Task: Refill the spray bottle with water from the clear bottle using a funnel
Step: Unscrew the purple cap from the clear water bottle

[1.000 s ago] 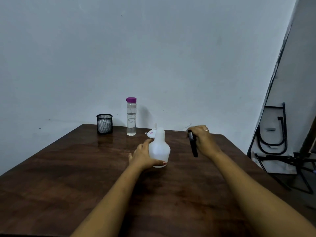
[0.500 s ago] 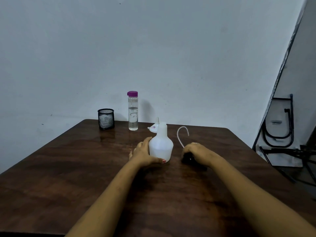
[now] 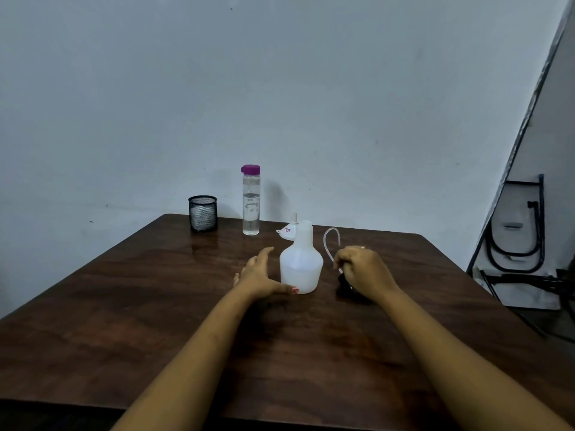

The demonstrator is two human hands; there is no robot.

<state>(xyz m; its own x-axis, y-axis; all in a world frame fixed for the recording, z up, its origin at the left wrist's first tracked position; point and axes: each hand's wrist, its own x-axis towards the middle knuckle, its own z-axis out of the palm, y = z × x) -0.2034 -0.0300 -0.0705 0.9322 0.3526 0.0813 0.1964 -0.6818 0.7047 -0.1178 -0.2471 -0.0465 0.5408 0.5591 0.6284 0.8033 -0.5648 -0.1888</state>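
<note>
Spray bottle (image 3: 301, 265) stands upright between the 2 hands, neck open. Funnel (image 3: 288, 230) sits just behind it at 12 o'clock (spout up). Left hand (image 3: 258, 275) at 9 o'clock has straight fingers, thumb touching the base, and is judged nearer. Right hand (image 3: 362, 270) at 3 o'clock is curled round the spray head (image 3: 343, 286).

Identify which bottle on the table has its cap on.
The tall clear bottle, purple-capped; the white spray bottle stands open-necked.

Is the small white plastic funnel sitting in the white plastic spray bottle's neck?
No, the small white plastic funnel rests on the dark wooden table behind the white plastic spray bottle, whose neck is open.
</note>
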